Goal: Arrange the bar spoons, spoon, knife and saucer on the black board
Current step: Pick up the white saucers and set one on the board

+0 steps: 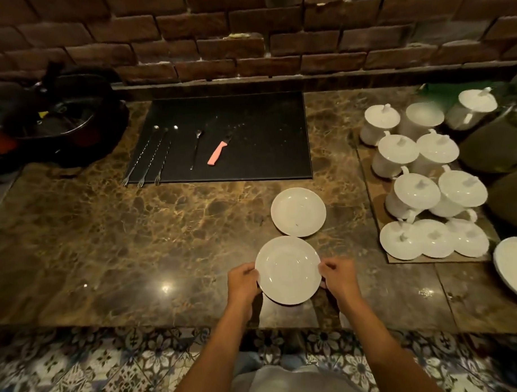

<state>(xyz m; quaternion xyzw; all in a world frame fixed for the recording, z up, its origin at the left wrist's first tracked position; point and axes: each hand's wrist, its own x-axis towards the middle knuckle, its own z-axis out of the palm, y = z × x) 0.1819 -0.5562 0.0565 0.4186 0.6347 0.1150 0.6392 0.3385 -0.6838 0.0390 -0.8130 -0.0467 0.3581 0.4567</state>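
Running wall to wall under a rough red-brick wall [245, 35], the brown marbled worktop [121, 244] shines under spots of lamp glare, and patterned blue-and-white floor tiles [82, 378] show below its front edge. A black board [264, 137] lies flat near the back of the worktop. On it, three bar spoons [150, 155] lie side by side with their forked ends jutting past the front edge, then a small dark-handled spoon [195, 149], then a knife [217, 152] with a pink handle. White lidded cups [420, 175] crowd a mat at the right.

One plain white saucer [288, 270], round with a shallow well, is near the worktop's front edge, well apart from the board. The left hand [244, 285] and the right hand [339, 279] pinch its opposite rims with curled fingers. A second saucer [298, 212] rests just behind it.
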